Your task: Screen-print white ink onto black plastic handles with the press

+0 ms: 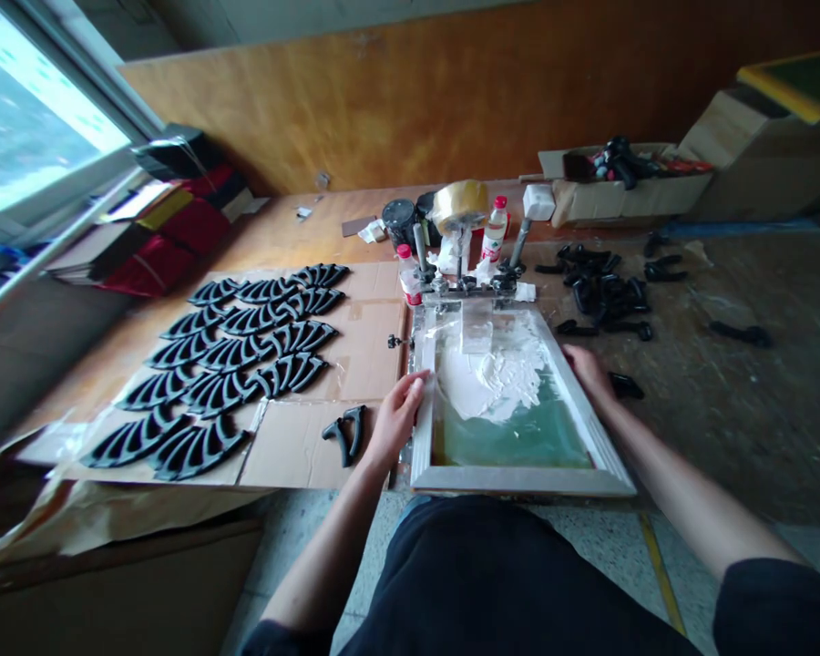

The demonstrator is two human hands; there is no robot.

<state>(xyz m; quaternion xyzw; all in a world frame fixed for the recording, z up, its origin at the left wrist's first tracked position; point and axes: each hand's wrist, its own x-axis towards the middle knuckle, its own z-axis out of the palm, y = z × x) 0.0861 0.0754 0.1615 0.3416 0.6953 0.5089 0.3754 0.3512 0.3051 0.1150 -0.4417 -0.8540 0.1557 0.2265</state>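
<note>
A screen-printing frame (519,480) with a pale metal border lies in front of me. Thick white ink (492,378) is spread over the upper part of its green mesh (512,442). My left hand (400,415) is closed at the frame's left edge, its thumb up by the border. My right hand (591,375) is at the opposite edge, with most of its fingers hidden behind the border. Close beside its wrist rests a black plastic handle (627,385). A clamp assembly (475,290) stands at the frame's far end.
Rows of black handles (236,351) cover cardboard (362,364) on the left, with two handles (346,435) nearer me. A loose pile of handles (605,290) lies right. Behind the clamp are a tape roll (460,202), red-capped bottles (495,230) and an open carton (629,196).
</note>
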